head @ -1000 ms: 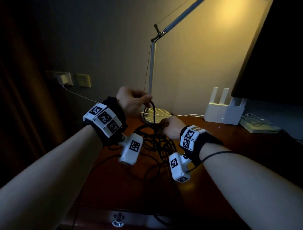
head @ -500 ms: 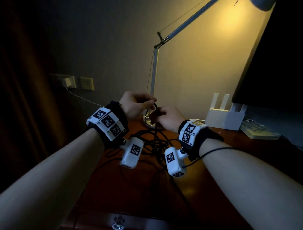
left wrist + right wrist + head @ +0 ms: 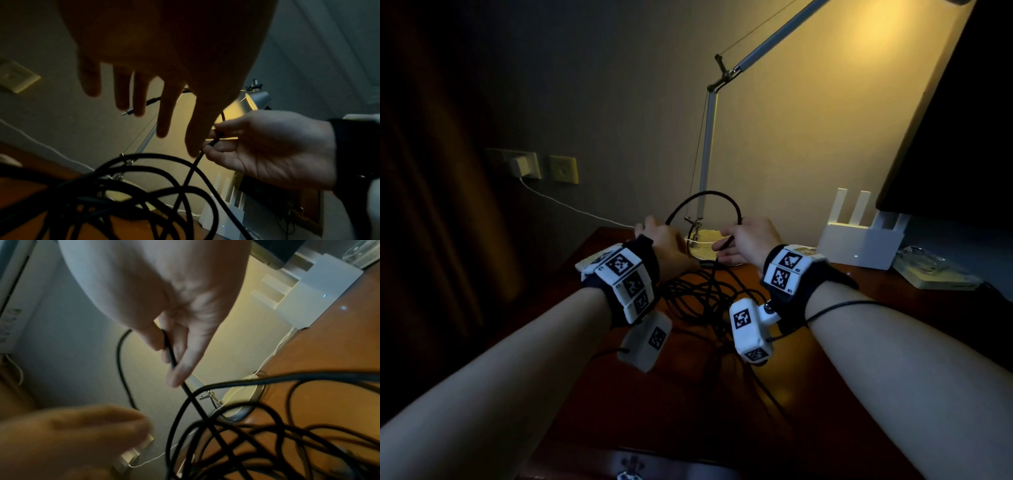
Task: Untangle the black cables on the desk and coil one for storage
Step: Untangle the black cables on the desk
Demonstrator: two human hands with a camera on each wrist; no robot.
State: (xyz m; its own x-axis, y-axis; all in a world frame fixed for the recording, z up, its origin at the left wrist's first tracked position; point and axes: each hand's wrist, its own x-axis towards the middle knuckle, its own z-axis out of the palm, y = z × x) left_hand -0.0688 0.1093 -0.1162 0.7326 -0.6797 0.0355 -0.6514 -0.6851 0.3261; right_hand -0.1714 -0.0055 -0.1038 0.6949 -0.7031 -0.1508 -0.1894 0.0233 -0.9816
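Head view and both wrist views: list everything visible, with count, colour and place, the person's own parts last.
Tangled black cables: several strands, black, piled mid-desk; one loop lifted between the hands.
Brown wooden desk: one, under everything.
Silver arm lamp: one, base behind the cables.
White router: one, desk right, against the wall.
White charger: one, plugged into wall socket, left.
Thin white wire: one, from charger towards the lamp base.
Dark screen: one, far right.
Left hand: fingers extended, cable end by them.
Right hand: pinches the cable.
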